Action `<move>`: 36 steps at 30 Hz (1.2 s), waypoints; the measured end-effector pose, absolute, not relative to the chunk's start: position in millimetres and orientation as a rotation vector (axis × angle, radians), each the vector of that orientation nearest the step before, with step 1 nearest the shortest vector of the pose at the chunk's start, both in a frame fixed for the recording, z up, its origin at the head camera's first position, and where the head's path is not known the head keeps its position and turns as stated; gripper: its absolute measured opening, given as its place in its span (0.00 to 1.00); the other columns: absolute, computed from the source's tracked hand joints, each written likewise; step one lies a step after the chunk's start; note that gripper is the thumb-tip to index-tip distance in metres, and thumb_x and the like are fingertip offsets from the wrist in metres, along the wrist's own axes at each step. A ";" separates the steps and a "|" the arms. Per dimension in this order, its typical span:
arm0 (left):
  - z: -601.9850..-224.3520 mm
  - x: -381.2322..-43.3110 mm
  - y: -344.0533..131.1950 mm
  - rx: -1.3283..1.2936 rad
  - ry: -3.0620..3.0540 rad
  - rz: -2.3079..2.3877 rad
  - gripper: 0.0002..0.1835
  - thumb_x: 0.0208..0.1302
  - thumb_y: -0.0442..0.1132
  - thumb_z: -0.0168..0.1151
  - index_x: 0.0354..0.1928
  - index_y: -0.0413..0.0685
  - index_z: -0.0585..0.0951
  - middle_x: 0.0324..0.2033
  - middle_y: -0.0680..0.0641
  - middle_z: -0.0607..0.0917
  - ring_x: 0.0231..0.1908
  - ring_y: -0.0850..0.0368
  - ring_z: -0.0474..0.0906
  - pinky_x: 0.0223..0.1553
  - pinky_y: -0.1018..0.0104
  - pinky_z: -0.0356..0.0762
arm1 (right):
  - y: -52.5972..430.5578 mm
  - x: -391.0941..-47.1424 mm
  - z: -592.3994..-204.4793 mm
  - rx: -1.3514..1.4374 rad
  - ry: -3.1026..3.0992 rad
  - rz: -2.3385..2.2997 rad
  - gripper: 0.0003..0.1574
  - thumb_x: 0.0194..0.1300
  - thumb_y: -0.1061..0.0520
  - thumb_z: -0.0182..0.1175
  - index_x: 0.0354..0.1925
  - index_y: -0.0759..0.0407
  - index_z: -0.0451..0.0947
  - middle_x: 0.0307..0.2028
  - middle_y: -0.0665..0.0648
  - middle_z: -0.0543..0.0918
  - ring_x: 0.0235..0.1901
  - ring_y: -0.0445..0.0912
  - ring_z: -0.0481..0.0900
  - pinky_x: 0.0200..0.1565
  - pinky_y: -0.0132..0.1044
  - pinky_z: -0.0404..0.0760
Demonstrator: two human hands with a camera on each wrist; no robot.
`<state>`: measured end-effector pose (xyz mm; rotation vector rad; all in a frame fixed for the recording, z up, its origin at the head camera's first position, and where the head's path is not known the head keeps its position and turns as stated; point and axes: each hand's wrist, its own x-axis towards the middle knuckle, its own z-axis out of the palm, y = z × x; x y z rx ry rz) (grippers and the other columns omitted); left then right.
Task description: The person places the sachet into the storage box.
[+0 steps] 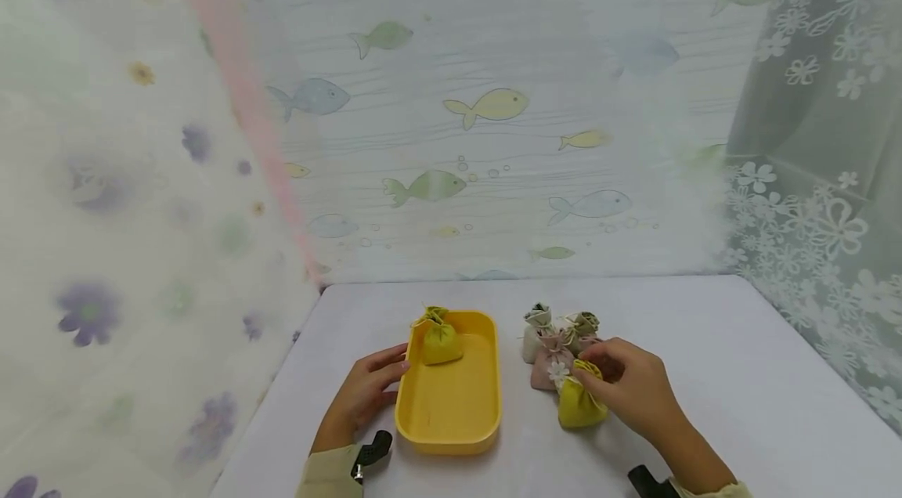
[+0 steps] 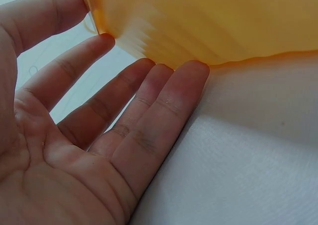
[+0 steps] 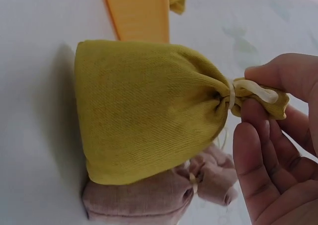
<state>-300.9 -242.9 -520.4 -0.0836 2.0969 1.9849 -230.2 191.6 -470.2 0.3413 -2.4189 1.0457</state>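
Note:
A yellow drawstring pouch (image 3: 149, 111) hangs from my right hand (image 1: 637, 388), pinched at its gathered neck between thumb and fingers. In the head view that pouch is in front of a pink drawstring pouch (image 1: 546, 369) with a white flower. My left hand (image 1: 362, 392) is at the left side of a yellow plastic tray (image 1: 447, 412). The left wrist view shows its fairly straight fingers (image 2: 164, 106) touching the tray's outer wall. Another yellow pouch (image 1: 441, 343) stands inside the tray at its far left corner.
Behind the held pouch, a whitish pouch (image 1: 538, 333) and an olive-necked pouch (image 1: 582, 326) crowd against the pink one. A white cloth covers the table (image 1: 676, 318). Fish-print sheeting (image 1: 493, 169) rises at the back, with a lace curtain (image 1: 831, 169) on the right.

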 end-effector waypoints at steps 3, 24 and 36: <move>-519.1 -300.2 -241.5 -0.090 2.104 1.980 0.33 0.67 0.50 0.71 0.72 0.52 0.75 0.71 0.41 0.76 0.59 0.50 0.82 0.53 0.53 0.87 | 188.7 -233.9 -468.4 0.392 -2.367 1.045 0.16 0.52 0.58 0.82 0.35 0.44 0.85 0.30 0.40 0.81 0.25 0.35 0.74 0.26 0.28 0.79; -517.5 -304.7 -244.3 -0.058 2.112 1.945 0.34 0.67 0.51 0.70 0.73 0.53 0.75 0.71 0.42 0.75 0.61 0.50 0.81 0.54 0.53 0.87 | 150.0 -255.1 -428.7 0.534 -2.256 1.190 0.15 0.55 0.57 0.80 0.39 0.45 0.86 0.34 0.40 0.84 0.27 0.36 0.81 0.30 0.30 0.86; -520.1 -303.4 -244.3 -0.085 2.105 1.948 0.36 0.65 0.53 0.72 0.73 0.52 0.75 0.72 0.41 0.75 0.60 0.51 0.82 0.53 0.53 0.87 | 117.3 -274.9 -417.8 0.525 -2.288 1.272 0.12 0.58 0.53 0.78 0.40 0.47 0.86 0.35 0.43 0.85 0.29 0.37 0.82 0.34 0.30 0.86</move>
